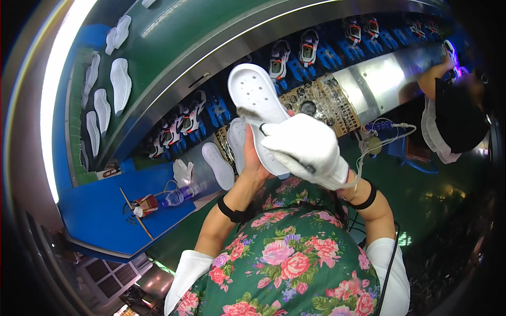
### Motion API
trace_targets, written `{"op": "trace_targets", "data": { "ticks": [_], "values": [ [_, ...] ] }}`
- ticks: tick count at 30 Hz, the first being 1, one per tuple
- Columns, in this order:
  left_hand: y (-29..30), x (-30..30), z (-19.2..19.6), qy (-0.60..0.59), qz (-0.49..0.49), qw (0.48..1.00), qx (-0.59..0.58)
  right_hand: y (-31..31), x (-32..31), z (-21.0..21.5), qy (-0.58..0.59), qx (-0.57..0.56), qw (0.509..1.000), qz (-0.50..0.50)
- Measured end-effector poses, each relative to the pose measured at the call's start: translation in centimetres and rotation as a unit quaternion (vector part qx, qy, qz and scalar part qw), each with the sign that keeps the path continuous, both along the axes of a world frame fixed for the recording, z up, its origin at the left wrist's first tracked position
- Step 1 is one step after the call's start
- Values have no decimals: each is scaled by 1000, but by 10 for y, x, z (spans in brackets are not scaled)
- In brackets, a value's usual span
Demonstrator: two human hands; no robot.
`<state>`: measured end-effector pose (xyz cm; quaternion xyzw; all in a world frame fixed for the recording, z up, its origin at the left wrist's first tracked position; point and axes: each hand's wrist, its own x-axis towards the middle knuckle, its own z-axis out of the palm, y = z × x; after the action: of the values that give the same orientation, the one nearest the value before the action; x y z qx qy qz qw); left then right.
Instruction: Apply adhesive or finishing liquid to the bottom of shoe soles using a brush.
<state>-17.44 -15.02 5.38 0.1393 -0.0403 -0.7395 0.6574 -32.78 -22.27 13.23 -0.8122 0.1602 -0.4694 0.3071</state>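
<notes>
A white shoe sole (253, 87) with small holes in its hollow inner face is held up in front of me. My bare left hand (253, 160) grips it from beneath, with the thumb along its left edge. My right hand (305, 150), in a white knit glove, is closed round a brush; its greyish bristles (250, 114) lie over the sole's middle, and the handle is mostly hidden by the glove. Just left of the left hand, two more pale soles (218, 166) rest on the metal ledge, one partly behind the held sole.
Beyond the ledge, sandal-like shoes (308, 48) stand on a line with blue holders. More white soles (120, 84) lie on the green surface at left. A blue table (100, 216) bears a bottle (179, 195) and a stick (136, 213). A co-worker (456, 110) is at right.
</notes>
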Motion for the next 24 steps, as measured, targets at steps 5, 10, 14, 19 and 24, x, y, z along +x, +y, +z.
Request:
{"op": "trace_targets", "data": {
  "ticks": [5, 10, 14, 19, 24],
  "values": [
    [-16, 10, 4, 39, 36, 998, -21, -12, 0, -8, -47, 65, 996, -47],
    [-21, 15, 10, -11, 38, 999, -19, 8, 4, -30, 6, 0, 999, 39],
    [-22, 11, 15, 77, 15, 996, -31, -3, -5, -25, -41, 138, 988, 50],
    [-29, 25, 7, 42, 44, 998, -16, 6, 1, -32, -9, -48, 998, 41],
    [-30, 25, 9, 52, 11, 998, -20, -1, -11, -23, -20, 122, 988, 91]
  ]
}}
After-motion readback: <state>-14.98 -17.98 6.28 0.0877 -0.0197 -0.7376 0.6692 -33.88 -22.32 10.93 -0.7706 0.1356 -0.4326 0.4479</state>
